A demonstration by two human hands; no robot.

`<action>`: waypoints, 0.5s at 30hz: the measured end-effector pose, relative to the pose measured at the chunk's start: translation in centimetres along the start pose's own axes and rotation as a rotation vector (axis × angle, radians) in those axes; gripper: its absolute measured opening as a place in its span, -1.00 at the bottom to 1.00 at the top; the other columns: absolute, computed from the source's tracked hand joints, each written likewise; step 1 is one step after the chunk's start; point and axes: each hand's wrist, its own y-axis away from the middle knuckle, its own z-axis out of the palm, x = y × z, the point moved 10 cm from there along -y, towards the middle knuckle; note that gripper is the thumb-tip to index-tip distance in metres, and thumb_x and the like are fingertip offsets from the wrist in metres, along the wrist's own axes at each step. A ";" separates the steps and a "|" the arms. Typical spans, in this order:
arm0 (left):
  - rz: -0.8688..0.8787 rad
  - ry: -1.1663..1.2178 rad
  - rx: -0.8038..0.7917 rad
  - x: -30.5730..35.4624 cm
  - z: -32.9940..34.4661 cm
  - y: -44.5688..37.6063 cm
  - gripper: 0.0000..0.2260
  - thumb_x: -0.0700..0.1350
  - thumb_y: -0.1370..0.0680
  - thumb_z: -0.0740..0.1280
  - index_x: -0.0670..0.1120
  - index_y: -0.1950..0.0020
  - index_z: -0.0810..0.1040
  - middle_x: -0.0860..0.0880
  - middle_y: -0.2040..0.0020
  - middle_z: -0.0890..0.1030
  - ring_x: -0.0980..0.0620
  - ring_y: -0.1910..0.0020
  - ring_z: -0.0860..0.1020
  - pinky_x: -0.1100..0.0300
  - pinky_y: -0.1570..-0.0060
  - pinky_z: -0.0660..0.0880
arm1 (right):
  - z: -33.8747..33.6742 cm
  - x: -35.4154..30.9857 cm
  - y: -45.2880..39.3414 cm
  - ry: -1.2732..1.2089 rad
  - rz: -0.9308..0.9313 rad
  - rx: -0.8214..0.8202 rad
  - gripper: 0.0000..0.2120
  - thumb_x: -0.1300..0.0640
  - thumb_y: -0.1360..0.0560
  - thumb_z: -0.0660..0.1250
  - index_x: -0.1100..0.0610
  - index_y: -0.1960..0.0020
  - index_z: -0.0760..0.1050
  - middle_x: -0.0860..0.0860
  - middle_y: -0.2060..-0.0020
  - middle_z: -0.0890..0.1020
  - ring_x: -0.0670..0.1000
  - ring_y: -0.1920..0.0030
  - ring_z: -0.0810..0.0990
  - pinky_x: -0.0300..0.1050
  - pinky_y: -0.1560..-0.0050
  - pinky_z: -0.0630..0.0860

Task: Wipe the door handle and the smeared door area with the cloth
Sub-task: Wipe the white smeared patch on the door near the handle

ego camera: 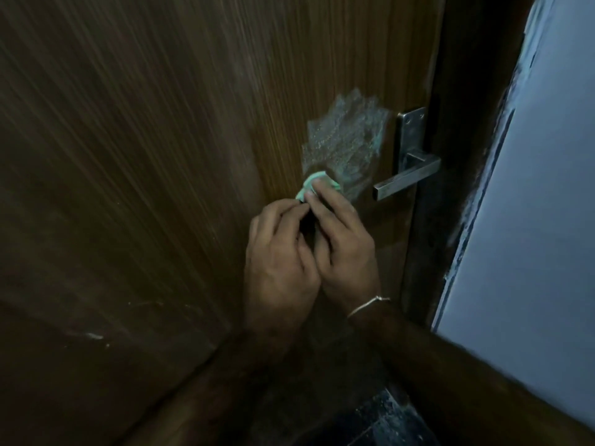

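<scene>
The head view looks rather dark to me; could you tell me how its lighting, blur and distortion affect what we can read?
Head view: dim overall; the door grain streaks with blur at left; the handle catches a dull sheen; the smear shows pale and wet; the cloth and hands, left and right, are fairly sharp; wide-angle tilt bends the door edge.
</scene>
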 end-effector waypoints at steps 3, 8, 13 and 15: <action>0.069 -0.148 0.007 0.8 -0.3 -0.7 -0.55 -0.11 -0.53 0.16 -0.18 -0.41 0.45 -0.14 -0.38 0.47 -0.09 -0.37 0.40 -0.03 -0.44 0.25 | 0.5 -0.7 -1.9 0.029 -0.096 -0.025 -0.59 0.43 -0.53 0.26 0.34 -0.37 0.37 0.21 -0.41 0.39 0.11 -0.46 0.32 0.04 -0.47 0.29; 0.170 -0.388 -0.118 1.4 1.2 -1.2 -0.47 -0.03 -0.57 0.08 -0.11 -0.55 0.21 -0.07 -0.61 0.10 -0.03 -0.59 -0.05 -0.10 -0.53 -0.16 | 2.7 1.8 0.1 0.089 -0.013 -0.288 -0.47 0.22 -0.63 0.20 0.12 -0.54 0.09 -0.01 -0.57 0.06 -0.07 -0.56 -0.02 0.12 -0.54 0.08; 0.186 -0.419 -0.056 0.8 0.6 -2.1 -0.41 -0.06 -0.58 0.12 -0.12 -0.59 0.06 -0.04 -0.62 -0.01 0.01 -0.58 -0.18 -0.06 -0.51 -0.27 | 2.2 -0.3 -4.3 0.146 -0.177 -0.200 -0.39 0.23 -0.60 0.24 0.16 -0.55 0.03 0.09 -0.57 0.01 0.02 -0.57 -0.05 0.18 -0.53 0.08; 0.182 -0.426 -0.042 1.1 0.4 -2.6 -0.40 -0.05 -0.57 0.11 -0.13 -0.59 0.07 -0.06 -0.62 -0.02 -0.02 -0.59 -0.18 -0.10 -0.52 -0.24 | 2.2 0.1 -4.1 0.172 -0.147 -0.229 -0.35 0.24 -0.59 0.26 0.15 -0.56 -0.01 0.07 -0.57 -0.03 0.01 -0.57 -0.08 0.20 -0.52 0.08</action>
